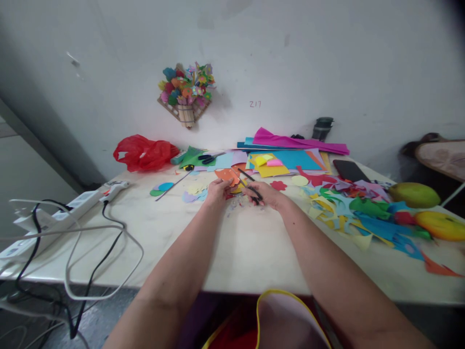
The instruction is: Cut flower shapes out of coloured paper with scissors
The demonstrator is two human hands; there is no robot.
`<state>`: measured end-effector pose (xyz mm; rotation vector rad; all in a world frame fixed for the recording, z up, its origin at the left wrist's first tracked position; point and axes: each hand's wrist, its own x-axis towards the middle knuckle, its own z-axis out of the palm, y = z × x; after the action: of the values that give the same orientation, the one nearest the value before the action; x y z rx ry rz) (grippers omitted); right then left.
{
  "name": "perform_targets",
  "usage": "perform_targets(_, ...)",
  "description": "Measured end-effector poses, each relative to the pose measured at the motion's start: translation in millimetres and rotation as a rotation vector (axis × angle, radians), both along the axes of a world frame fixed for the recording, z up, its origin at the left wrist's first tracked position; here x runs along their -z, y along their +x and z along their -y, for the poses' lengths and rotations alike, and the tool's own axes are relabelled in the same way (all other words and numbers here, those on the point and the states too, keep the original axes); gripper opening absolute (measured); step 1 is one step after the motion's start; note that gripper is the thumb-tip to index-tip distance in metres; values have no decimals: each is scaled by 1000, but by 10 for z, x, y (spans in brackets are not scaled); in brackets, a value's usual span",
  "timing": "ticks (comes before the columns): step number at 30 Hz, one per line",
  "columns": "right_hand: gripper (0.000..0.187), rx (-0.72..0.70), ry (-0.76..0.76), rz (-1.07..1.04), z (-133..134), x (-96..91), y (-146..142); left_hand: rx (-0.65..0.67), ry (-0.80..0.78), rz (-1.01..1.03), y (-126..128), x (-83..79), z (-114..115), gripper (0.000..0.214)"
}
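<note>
Pinching one orange paper piece (225,175) over the table (254,257): left hand (217,191), thumb and fingers on its near edge. Right hand (268,194) clamped round one pair of scissors (256,192), blades near the paper; contact too blurred to confirm. Rightward: one red paper flower (278,185), two fruits (414,195).

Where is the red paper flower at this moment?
In the head view, the red paper flower lies on the table, right of centre, just beyond the right hand and left of the pale yellow circle.
</note>
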<state>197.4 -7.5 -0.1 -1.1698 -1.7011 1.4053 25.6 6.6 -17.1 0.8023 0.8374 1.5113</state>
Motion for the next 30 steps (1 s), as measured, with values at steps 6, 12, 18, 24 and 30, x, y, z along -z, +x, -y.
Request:
perform_targets(6, 25, 12, -7, 14, 8, -9, -8, 6, 16, 8, -7, 21, -13, 18)
perform_targets(12, 26, 13, -15, 11, 6, -3, -6, 7, 20, 24, -17, 28, -18, 20)
perform_targets(18, 29, 1, 2, 30, -28, 40, -2, 27, 19, 27, -27, 31, -20, 19)
perform_targets(24, 27, 2, -11, 27, -11, 17, -5, 29, 9, 21, -41, 39, -34, 19)
perform_targets(30, 19, 23, -42, 13, 80, -92, -37, 59, 16, 16, -59, 34, -33, 18)
